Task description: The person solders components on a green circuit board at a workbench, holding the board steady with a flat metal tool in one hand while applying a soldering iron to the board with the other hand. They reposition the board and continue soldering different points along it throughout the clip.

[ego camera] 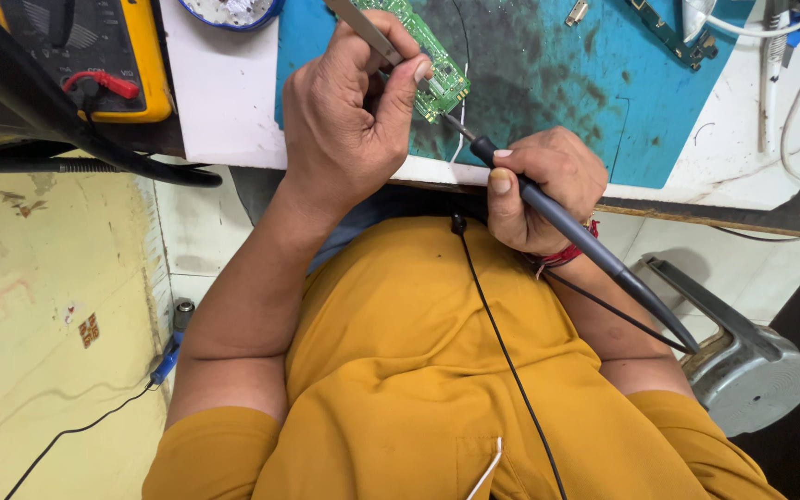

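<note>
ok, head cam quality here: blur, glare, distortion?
Head view: even light, no harsh glare; left hand, circuit board and soldering iron in the right hand are sharp; wide-angle bending shows at the edges; the hands cast only soft shadows on the blue mat.

electronics repair workshop, stained blue work mat (557, 74), yellow multimeter (94, 56) (probe leads attached), green circuit board (432, 56), soldering iron (567, 222)

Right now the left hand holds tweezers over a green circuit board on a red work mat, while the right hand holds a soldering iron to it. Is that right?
Not quite: the work mat is blue, not red, as the head view shows. The rest stands: the left hand holds tweezers over the green circuit board, and the right hand holds the soldering iron to it.
</note>
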